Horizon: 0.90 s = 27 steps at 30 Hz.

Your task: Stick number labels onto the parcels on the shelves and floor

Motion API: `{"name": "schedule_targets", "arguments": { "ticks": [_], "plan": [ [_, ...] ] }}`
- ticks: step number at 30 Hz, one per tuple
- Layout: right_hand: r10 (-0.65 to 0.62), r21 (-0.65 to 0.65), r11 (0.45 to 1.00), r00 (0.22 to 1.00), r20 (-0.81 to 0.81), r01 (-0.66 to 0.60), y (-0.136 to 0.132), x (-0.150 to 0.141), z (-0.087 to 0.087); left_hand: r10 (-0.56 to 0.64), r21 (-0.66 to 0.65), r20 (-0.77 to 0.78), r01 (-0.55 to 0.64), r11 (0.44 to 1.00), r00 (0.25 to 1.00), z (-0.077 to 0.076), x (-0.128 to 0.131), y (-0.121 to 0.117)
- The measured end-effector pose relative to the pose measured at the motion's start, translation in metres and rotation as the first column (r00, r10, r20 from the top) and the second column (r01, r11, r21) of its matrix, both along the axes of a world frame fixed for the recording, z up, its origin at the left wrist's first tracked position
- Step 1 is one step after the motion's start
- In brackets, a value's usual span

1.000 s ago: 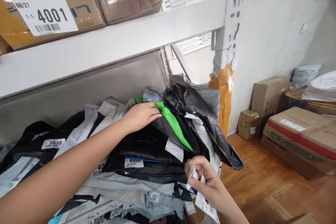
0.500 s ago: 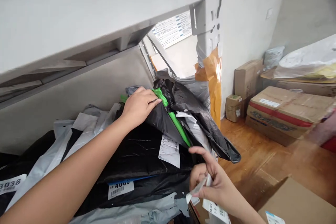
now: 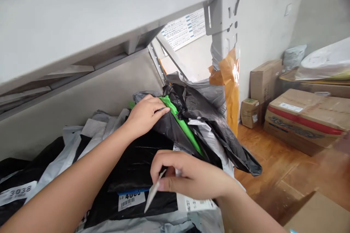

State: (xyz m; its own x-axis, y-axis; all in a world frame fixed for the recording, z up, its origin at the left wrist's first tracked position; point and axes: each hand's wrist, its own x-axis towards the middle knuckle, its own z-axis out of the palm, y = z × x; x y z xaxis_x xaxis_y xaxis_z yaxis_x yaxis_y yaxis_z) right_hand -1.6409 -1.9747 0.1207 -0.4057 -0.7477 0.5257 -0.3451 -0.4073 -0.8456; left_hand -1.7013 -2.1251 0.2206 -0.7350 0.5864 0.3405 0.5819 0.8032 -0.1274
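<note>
My left hand [image 3: 146, 114] rests on a black poly mailer [image 3: 166, 127] at the top of a heap of parcels, fingers curled over its edge beside a green bag [image 3: 182, 123]. My right hand [image 3: 188, 176] hovers over a large black parcel [image 3: 136, 160], pinching a thin white paper label strip [image 3: 153, 193] between thumb and fingers. A white sticker reading 4000 [image 3: 131, 200] sits on that parcel just below the strip. A further black bag [image 3: 218, 131] drapes off the right side of the heap.
A grey metal shelf [image 3: 95, 25] hangs low over the heap, with its upright post [image 3: 225, 18] wrapped in brown tape. Cardboard boxes [image 3: 300, 120] stand on the wooden floor at the right. White and grey mailers [image 3: 76, 142], one tagged 3038, lie at the left.
My right hand has swung left from the heap's right edge to over the large black parcel, still pinching the label strip. My left hand stays on the black mailer. The view dropped below the shelf.
</note>
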Motion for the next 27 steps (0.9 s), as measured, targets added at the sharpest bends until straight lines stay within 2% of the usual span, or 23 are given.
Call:
{"name": "schedule_targets", "arguments": {
  "ticks": [2, 3, 5, 7, 10, 13, 14, 15, 16, 18, 19, 20, 21, 22, 23, 25, 27],
  "plan": [
    [0.035, 0.136, 0.99, 0.998, -0.056, -0.027, -0.018, -0.013, 0.012, 0.001, 0.002, 0.02, -0.001, 1.0, 1.0, 0.002, 0.008, -0.003],
    [0.023, 0.215, 0.977, 0.995, -0.097, -0.002, -0.028, -0.019, 0.015, 0.004, 0.0, 0.029, -0.004, 1.0, 1.0, 0.003, 0.012, -0.005],
    [-0.062, 0.367, 0.92, 0.978, -0.201, 0.133, -0.05, -0.026, 0.015, 0.007, -0.01, 0.046, -0.006, 1.0, 0.999, 0.004, 0.023, -0.01],
    [-0.148, 0.466, 0.84, 0.944, -0.296, 0.278, -0.069, -0.027, 0.011, 0.005, -0.019, 0.067, -0.004, 1.0, 0.998, 0.004, 0.036, -0.02],
    [-0.261, 0.49, 0.753, 0.883, -0.39, 0.439, -0.086, -0.018, 0.007, -0.013, -0.033, 0.111, 0.017, 0.999, 0.994, -0.001, 0.061, -0.039],
    [-0.43, 0.46, 0.647, 0.789, -0.439, 0.608, -0.087, -0.006, 0.007, -0.022, -0.008, 0.124, 0.023, 1.0, 0.992, -0.011, 0.084, -0.06],
    [-0.469, 0.449, 0.625, 0.767, -0.437, 0.638, -0.083, -0.003, 0.007, -0.023, 0.016, 0.116, 0.021, 1.0, 0.993, -0.015, 0.091, -0.066],
    [-0.487, 0.442, 0.629, 0.767, -0.418, 0.64, -0.077, 0.0, 0.006, -0.021, 0.038, 0.106, 0.017, 0.999, 0.994, -0.02, 0.097, -0.072],
    [-0.476, 0.435, 0.669, 0.797, -0.371, 0.603, -0.069, 0.003, 0.004, -0.014, 0.053, 0.099, 0.009, 0.999, 0.995, -0.024, 0.101, -0.077],
    [-0.383, 0.38, 0.822, 0.906, -0.183, 0.424, -0.05, 0.01, -0.003, 0.013, 0.042, 0.11, -0.018, 0.999, 0.994, -0.033, 0.109, -0.087],
    [-0.333, 0.304, 0.893, 0.942, -0.049, 0.331, -0.041, 0.013, -0.007, 0.022, 0.017, 0.135, -0.025, 1.0, 0.991, -0.037, 0.112, -0.093],
    [-0.311, 0.196, 0.937, 0.946, 0.093, 0.289, -0.032, 0.016, -0.012, 0.027, -0.01, 0.173, -0.025, 1.0, 0.985, -0.04, 0.114, -0.098],
    [-0.319, 0.079, 0.948, 0.918, 0.234, 0.309, -0.026, 0.019, -0.017, 0.026, -0.034, 0.223, -0.019, 0.999, 0.975, -0.041, 0.117, -0.103],
    [-0.354, -0.017, 0.922, 0.86, 0.369, 0.387, -0.021, 0.022, -0.021, 0.024, -0.052, 0.272, -0.01, 0.999, 0.962, -0.041, 0.119, -0.106],
    [-0.397, -0.077, 0.868, 0.778, 0.487, 0.491, -0.02, 0.024, -0.026, 0.024, -0.063, 0.308, -0.005, 0.998, 0.951, -0.04, 0.122, -0.106],
    [-0.438, -0.119, 0.748, 0.621, 0.65, 0.653, -0.024, 0.028, -0.033, 0.041, -0.055, 0.306, -0.025, 0.998, 0.951, -0.035, 0.13, -0.099],
    [-0.434, -0.128, 0.683, 0.541, 0.721, 0.719, -0.034, 0.031, -0.037, 0.055, 0.035, 0.256, -0.066, 0.997, 0.965, -0.032, 0.14, -0.077]
  ]
}}
